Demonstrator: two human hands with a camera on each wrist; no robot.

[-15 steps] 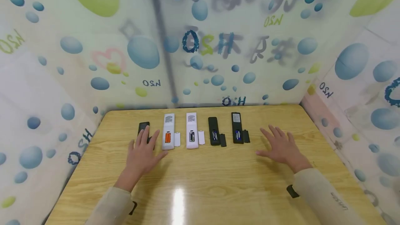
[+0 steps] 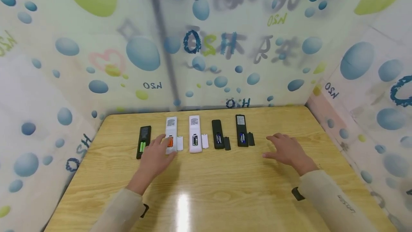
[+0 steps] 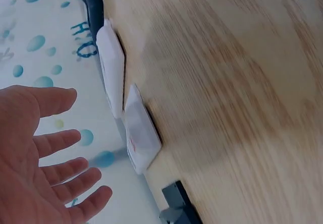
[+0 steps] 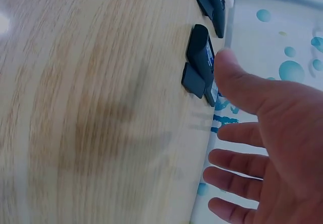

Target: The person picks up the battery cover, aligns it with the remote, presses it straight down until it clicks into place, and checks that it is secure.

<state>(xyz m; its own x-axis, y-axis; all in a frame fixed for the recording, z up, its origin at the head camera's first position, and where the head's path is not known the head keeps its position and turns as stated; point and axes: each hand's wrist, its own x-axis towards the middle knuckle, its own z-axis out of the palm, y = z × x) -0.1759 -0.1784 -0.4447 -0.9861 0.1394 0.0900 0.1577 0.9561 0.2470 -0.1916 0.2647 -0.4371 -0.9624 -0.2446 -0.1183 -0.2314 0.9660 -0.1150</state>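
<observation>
Both hands are raised over a wood table (image 2: 225, 185). The left hand (image 2: 156, 156), fingers spread and gripping nothing, hovers by the near ends of the left black remote (image 2: 145, 135) and the left white remote (image 2: 171, 131), partly hiding both. The right hand (image 2: 286, 151), likewise empty, hangs right of the row, nearest the right black remote (image 2: 241, 129); between lie the right white remote (image 2: 195, 130) and the middle black remote (image 2: 217, 128). All five remotes rest back up toward the far edge, presumably so the batteries show: green batteries (image 2: 142, 146) at far left, orange batteries (image 2: 170, 141) next. White covers (image 2: 180, 143) and black covers (image 2: 251, 139) sit just right of four remotes, probably to keep each with its own remote; whether the left black remote has one cannot be told overhead. Shadows suggest both hands are lifted, perhaps to avoid nudging the row.
</observation>
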